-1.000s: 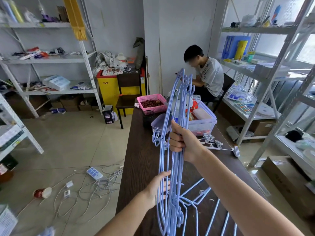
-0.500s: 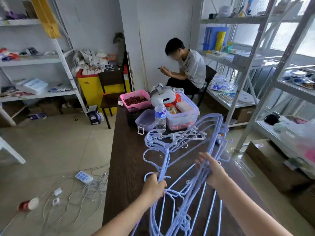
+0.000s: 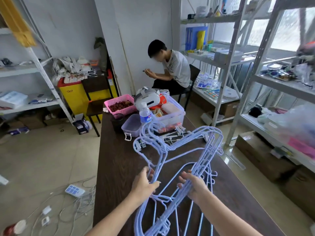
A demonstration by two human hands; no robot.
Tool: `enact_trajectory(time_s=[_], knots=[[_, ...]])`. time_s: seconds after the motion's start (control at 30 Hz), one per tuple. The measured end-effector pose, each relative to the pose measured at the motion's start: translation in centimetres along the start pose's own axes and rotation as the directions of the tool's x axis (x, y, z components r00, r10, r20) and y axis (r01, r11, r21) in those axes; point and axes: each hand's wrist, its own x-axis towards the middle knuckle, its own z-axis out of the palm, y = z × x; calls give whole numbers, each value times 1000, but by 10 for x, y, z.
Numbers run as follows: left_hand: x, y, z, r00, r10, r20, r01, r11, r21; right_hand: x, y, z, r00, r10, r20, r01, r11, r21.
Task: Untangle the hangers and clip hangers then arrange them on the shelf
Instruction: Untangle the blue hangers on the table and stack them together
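Both hands grip the hangers point(image 3: 172, 150): left hand point(image 3: 144, 183) on one strand, right hand point(image 3: 194, 187) on a bunch. Hooks beyond them may snag the clip hangers point(image 3: 172, 136) if pulled.

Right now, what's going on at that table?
A person is working a tangled bundle of light blue wire hangers over the dark brown wooden table. The left hand and right hand each grip wires near the bundle's lower end. White clip hangers lie beyond, untouched. Nothing is on the shelf yet.
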Motion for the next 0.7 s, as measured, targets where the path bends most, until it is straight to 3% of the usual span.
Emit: enact_trajectory(time_s=[0.1, 0.17, 0.23, 0.3, 0.4, 0.47, 0.6, 0.7], knots=[[-5, 15, -9, 974, 134, 184, -115, 987, -111, 7, 14, 18, 994, -77, -82, 79, 997, 13], [-9, 26, -14, 956, 159, 248, -112, 975, -193, 7, 20, 27, 981, -132, -139, 128, 991, -41], [-12, 37, -17, 965, 132, 228, -52, 944, -326, 13, 27, 32, 990, -103, -93, 96, 992, -79], [-11, 46, -23, 978, 102, 184, -26, 927, -375, 12, 32, 39, 996, -76, 41, 77, 997, -31], [-7, 47, -36, 993, 86, 83, -54, 943, -329, 12, 32, 50, 995, -43, 86, 35, 995, 91], [-4, 44, -38, 997, 69, 31, -58, 955, -290, 11, 32, 54, 995, -45, 85, 38, 996, 81], [-9, 48, -19, 994, 88, 65, -71, 971, -229, 12, 35, 54, 999, -33, 22, 32, 997, 64], [-5, 56, -14, 990, 140, -13, -141, 988, -62, 13, 34, 51, 1000, -2, 29, 0, 997, 83]])
